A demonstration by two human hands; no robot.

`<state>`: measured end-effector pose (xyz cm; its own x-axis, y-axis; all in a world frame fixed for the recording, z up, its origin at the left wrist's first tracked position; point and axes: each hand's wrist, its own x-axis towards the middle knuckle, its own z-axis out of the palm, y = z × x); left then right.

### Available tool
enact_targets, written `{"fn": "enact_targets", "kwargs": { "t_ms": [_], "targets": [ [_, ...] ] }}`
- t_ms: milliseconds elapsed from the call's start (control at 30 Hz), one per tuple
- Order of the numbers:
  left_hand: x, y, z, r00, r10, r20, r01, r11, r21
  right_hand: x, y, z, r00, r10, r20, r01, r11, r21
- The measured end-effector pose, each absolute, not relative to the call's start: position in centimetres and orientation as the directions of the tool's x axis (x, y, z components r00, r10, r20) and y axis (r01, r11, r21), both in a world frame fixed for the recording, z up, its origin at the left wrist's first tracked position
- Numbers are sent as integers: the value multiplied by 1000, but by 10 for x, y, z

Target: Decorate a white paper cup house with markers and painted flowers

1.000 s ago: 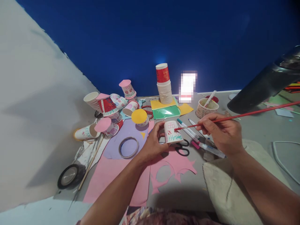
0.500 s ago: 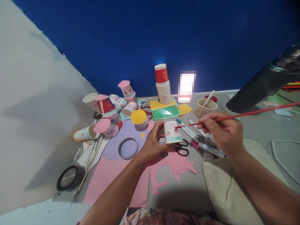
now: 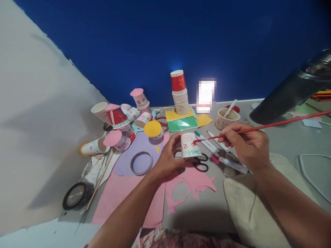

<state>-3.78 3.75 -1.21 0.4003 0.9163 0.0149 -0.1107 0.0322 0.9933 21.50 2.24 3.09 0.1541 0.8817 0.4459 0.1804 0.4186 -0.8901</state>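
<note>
A white paper cup (image 3: 190, 148) is gripped from its left side by my left hand (image 3: 171, 155). Its wall bears a pink window, red spots and green strokes. My right hand (image 3: 245, 144) pinches a long red paintbrush (image 3: 274, 124), whose tip meets the cup's wall right of the window. Below and behind the cup, black-handled scissors (image 3: 202, 163) lie on the table. Several markers (image 3: 209, 144) rest between the cup and my right hand. Pink paper offcuts (image 3: 187, 189) with round holes are spread under my left wrist.
Decorated cups (image 3: 119, 139) crowd the left, some with pink or yellow paper tops. A tall cup stack (image 3: 180, 98) stands at the back, beside a pot (image 3: 227, 120) holding a pen. A dark bottle (image 3: 287, 89) leans at right; a tape roll (image 3: 141, 163) lies on purple paper. Cloth (image 3: 243, 196) sits under my right forearm.
The brush tip stays at nearly the same spot on the cup, where the red mark looks slightly fuller. Both hands have barely shifted.
</note>
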Motion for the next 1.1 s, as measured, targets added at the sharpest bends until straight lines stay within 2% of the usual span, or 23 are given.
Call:
{"fn": "enact_targets", "kwargs": {
  "t_ms": [433,1100],
  "targets": [
    [-36,38,-12,404,914,24,-209,66,976,219,20,31,141,892,429,163,406,-899],
    [-37,36,-9,417,909,5,-192,83,978,218,23,31,175,897,407,171,379,-909]
  ]
}}
